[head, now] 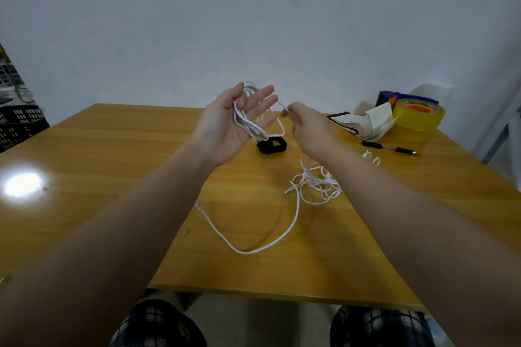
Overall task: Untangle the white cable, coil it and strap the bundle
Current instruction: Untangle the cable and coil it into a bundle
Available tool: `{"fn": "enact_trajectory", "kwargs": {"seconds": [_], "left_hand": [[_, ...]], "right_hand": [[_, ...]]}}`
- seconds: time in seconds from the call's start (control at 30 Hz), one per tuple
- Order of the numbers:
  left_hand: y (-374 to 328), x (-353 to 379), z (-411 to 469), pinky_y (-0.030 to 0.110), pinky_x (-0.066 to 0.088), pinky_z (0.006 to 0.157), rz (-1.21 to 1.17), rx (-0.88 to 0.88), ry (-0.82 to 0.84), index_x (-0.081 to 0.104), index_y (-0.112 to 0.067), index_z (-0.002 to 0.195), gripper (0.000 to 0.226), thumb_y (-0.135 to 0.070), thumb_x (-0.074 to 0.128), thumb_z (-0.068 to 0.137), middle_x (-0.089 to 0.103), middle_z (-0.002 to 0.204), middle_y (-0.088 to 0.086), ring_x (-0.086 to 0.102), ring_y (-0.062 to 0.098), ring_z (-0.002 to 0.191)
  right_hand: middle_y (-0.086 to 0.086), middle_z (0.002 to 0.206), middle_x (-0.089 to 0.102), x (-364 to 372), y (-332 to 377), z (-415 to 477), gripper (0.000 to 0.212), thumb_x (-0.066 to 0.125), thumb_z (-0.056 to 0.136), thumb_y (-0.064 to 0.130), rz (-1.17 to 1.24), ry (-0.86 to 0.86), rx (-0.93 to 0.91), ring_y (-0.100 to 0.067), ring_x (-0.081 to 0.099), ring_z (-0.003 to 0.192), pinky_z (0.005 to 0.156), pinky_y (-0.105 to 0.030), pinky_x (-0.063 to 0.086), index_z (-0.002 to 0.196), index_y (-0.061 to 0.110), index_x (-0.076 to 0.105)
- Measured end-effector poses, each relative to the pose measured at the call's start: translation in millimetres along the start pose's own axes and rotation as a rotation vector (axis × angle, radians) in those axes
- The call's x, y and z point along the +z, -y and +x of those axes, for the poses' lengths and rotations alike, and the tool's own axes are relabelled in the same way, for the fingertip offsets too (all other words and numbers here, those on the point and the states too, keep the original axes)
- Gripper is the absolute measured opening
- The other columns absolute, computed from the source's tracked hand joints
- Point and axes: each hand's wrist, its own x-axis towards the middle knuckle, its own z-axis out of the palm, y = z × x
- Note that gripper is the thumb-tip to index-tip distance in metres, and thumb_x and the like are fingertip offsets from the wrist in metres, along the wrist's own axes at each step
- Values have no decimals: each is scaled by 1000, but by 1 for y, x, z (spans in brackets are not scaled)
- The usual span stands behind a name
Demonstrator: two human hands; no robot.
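Cable (pixel 249 124) coiling, I judge: loops over my spread left hand (pixel 222 128), right hand (pixel 308 128) pinching the strand; tangle (pixel 318 181) near the strap (pixel 273 146) needs freeing.

Glossy wooden table (pixel 112 149), smooth white cable (pixel 247 123), shiny yellow plastic tape roll (pixel 417 124), matt black strap (pixel 272 146), matt white paper (pixel 379 118)

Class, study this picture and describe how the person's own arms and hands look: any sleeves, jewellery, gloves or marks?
Both are bare. The left hand and right hand wear no gloves, and no rings show. The left forearm and right forearm are uncovered to the frame edge: no sleeves, watch, bands or markings in view.
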Motion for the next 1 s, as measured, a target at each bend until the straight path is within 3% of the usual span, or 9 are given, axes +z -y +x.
{"fn": "enact_trajectory", "kwargs": {"seconds": [0.1,0.23,0.33,0.4,0.57,0.63,0.77,0.9,1.0], "left_hand": [[-5,5,3,40,51,92,-47,84,-38,54,-13,61,45,-26,38,101,56,134,12,50,21,128],[-13,-14,19,32,49,87,92,181,-207,50,-17,125,32,-34,36,102,48,138,-2,48,7,126],[-12,-35,20,30,46,64,356,193,-375,48,-20,87,26,-40,38,101,48,92,-4,57,9,66],[-10,-42,20,33,41,60,376,199,-478,45,-16,82,33,-42,39,100,40,78,1,47,14,51],[18,-34,20,38,43,74,614,74,-426,47,-15,79,39,-47,35,99,49,96,10,50,23,80],[28,-26,21,42,46,85,575,7,-391,47,-13,80,38,-43,36,100,55,113,13,53,26,102],[36,-17,17,27,48,54,483,-38,-250,43,-11,77,36,-35,33,103,64,68,7,62,17,59],[41,-10,13,44,52,87,498,-70,-152,51,0,112,41,-34,32,103,63,95,20,64,28,84],[41,-3,13,38,57,71,481,-76,-140,53,-4,101,33,-33,37,103,60,82,14,62,23,70]], "right_hand": [[-15,103,61,16,-1,-13,28,35,101,15,-124,224,-49,-23,51,88,65,-26,30,106,7,61],[-8,119,59,16,-10,-34,32,32,102,27,-209,476,-95,-22,55,99,73,-29,38,125,20,54],[2,121,58,-2,-19,-45,37,31,102,32,-489,466,-160,-24,56,107,76,-32,41,137,37,40],[3,116,62,-11,-24,-49,34,33,101,31,-588,419,-232,-24,57,105,78,-34,46,131,38,47],[-2,99,62,-9,-8,-51,32,48,91,11,-631,270,-676,-17,42,94,61,-26,34,113,24,66],[1,99,49,-8,5,-51,34,38,93,18,-455,296,-615,-15,38,91,67,-23,27,114,17,64],[-2,102,41,-16,18,-47,26,45,94,5,-145,311,-414,-15,45,83,70,-12,38,111,9,65],[-5,90,47,-20,17,-45,38,47,88,-5,-165,142,-504,-4,41,70,64,-8,33,107,18,71],[6,86,51,-19,17,-43,26,51,92,12,-182,108,-475,-9,49,76,67,-27,39,105,24,70]]}}
